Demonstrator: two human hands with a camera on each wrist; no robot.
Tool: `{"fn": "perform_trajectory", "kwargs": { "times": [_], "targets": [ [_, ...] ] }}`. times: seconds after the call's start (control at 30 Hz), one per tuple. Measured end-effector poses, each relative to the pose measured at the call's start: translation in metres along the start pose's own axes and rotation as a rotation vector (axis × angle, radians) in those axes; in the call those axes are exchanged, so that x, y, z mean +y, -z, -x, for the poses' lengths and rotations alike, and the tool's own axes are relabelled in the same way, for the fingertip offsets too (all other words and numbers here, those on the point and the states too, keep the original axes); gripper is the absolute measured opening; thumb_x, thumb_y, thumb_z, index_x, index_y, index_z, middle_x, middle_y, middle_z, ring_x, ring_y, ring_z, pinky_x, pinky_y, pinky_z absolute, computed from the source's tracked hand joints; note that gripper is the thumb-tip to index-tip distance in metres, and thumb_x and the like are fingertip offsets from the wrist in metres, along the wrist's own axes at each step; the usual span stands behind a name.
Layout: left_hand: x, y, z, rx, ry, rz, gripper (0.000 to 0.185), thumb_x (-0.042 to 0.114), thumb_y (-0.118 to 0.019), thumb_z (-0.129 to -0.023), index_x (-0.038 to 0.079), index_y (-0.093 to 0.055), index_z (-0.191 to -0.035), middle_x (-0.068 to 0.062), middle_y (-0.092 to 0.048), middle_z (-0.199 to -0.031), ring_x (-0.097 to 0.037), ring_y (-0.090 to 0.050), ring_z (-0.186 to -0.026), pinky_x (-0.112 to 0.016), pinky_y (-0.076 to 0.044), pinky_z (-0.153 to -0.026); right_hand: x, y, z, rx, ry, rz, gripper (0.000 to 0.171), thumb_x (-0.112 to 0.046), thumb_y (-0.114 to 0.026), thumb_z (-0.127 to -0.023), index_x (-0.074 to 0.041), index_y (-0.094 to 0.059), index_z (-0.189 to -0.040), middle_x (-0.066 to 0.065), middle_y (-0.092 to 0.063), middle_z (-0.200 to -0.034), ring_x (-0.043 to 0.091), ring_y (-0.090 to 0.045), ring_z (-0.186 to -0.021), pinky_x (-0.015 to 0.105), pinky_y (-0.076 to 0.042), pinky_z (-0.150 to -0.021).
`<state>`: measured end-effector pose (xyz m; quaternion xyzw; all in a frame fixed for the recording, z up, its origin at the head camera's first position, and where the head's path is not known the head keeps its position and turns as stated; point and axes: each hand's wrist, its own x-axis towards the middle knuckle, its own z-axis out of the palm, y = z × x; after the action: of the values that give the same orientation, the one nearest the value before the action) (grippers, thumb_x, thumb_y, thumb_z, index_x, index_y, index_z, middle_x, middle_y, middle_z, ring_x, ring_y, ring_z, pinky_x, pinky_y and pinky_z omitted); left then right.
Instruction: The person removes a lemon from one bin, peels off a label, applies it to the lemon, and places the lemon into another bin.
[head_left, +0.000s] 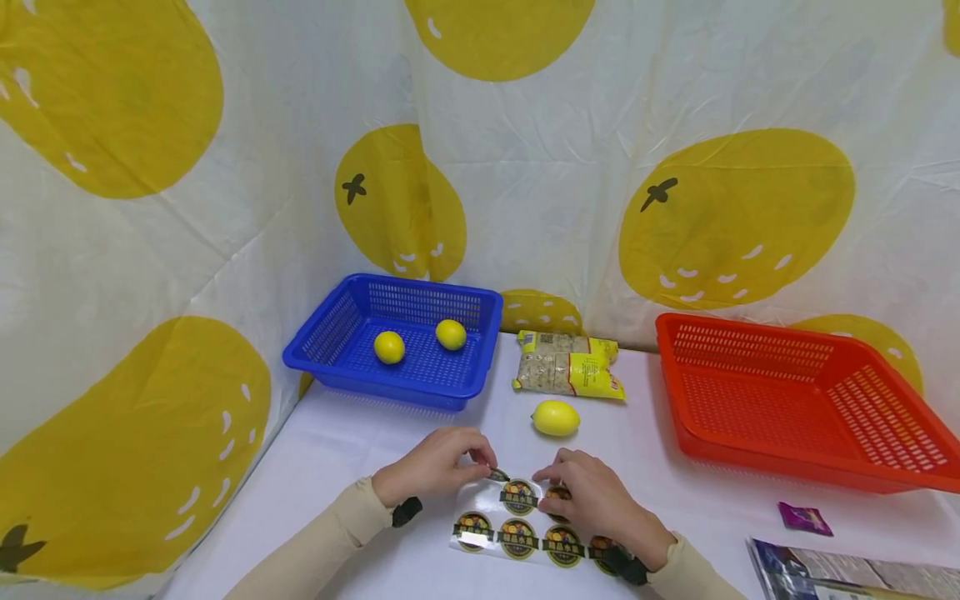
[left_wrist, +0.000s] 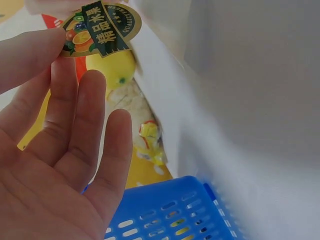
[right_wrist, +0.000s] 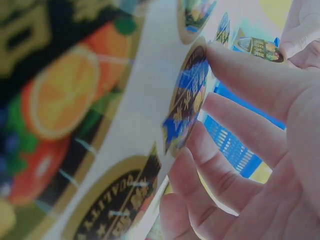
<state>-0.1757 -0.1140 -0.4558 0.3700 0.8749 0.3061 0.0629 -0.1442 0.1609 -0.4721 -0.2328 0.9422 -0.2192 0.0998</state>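
Observation:
Between thumb and fingers, my left hand (head_left: 435, 463) pinches a round black-and-gold fruit sticker (left_wrist: 102, 29); its other fingers extend loosely below in the left wrist view. The sticker is tilted, just above the upper edge of a clear sticker sheet (head_left: 486, 498) lying on the white table. Several matching labels with fruit pictures remain on that sheet. My right hand (head_left: 592, 496) rests its fingertips on the sheet's right part, fingers loosely bent, beside a label (right_wrist: 187, 102). A yellow lemon (head_left: 556, 418) lies just beyond both hands.
A blue basket (head_left: 300, 357) with two lemons stands at the back left. Behind the loose lemon lies a yellow plastic bag (head_left: 566, 365). To the right are a red basket (head_left: 750, 446), a small purple packet (head_left: 805, 518) and a flat printed package (head_left: 862, 575).

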Motion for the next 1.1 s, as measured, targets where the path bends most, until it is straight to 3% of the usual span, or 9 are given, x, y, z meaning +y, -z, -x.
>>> {"fn": "perform_trajectory", "kwargs": {
  "times": [0.1,0.37,0.77,0.93,1.1],
  "targets": [
    [-0.001,0.000,-0.005,0.002,-0.006,-0.007,0.007,0.015,-0.074,-0.094,0.019,-0.076,-0.099,0.007,-0.074,-0.096,-0.002,-0.065,-0.092,-0.025,-0.054,-0.086,0.003,0.003,-0.001,0.017,-0.021,-0.010,0.033,-0.034,-0.084,-0.084,-0.021,-0.079,-0.114,-0.012,-0.061,-0.087,0.003,-0.052,-0.078,0.022,-0.043,-0.066],
    [-0.005,-0.003,-0.015,0.006,-0.022,-0.024,0.007,0.015,-0.075,-0.094,0.019,-0.076,-0.099,0.008,-0.074,-0.095,-0.001,-0.065,-0.091,-0.024,-0.054,-0.084,0.009,0.024,-0.005,0.178,-0.078,-0.007,0.026,-0.027,-0.084,-0.085,-0.018,-0.078,-0.108,-0.007,-0.065,-0.089,0.008,-0.059,-0.082,0.026,-0.048,-0.069],
    [-0.002,-0.007,-0.031,0.018,-0.038,-0.046,0.006,0.018,-0.074,-0.095,0.019,-0.076,-0.100,0.007,-0.073,-0.096,-0.002,-0.065,-0.091,-0.019,-0.051,-0.084,0.025,0.036,-0.022,0.365,-0.033,0.034,0.035,-0.020,-0.086,-0.083,-0.012,-0.073,-0.115,0.007,-0.062,-0.099,0.023,-0.059,-0.091,0.032,-0.048,-0.074],
    [-0.005,-0.011,-0.038,0.021,-0.050,-0.061,0.006,0.019,-0.074,-0.095,0.019,-0.076,-0.101,0.006,-0.073,-0.096,-0.002,-0.065,-0.091,-0.017,-0.051,-0.083,0.034,0.035,-0.032,0.403,-0.053,0.026,0.050,-0.022,-0.085,-0.084,-0.012,-0.068,-0.130,0.014,-0.064,-0.116,0.028,-0.061,-0.103,0.046,-0.054,-0.087],
    [-0.006,-0.013,-0.043,0.005,-0.048,-0.074,0.006,0.019,-0.073,-0.096,0.018,-0.076,-0.101,0.005,-0.074,-0.097,-0.001,-0.064,-0.092,-0.017,-0.051,-0.084,0.042,0.033,-0.038,0.365,-0.040,-0.011,0.061,-0.023,-0.084,-0.086,-0.012,-0.061,-0.141,0.015,-0.063,-0.137,0.037,-0.059,-0.125,0.061,-0.049,-0.103]
  ]
}}
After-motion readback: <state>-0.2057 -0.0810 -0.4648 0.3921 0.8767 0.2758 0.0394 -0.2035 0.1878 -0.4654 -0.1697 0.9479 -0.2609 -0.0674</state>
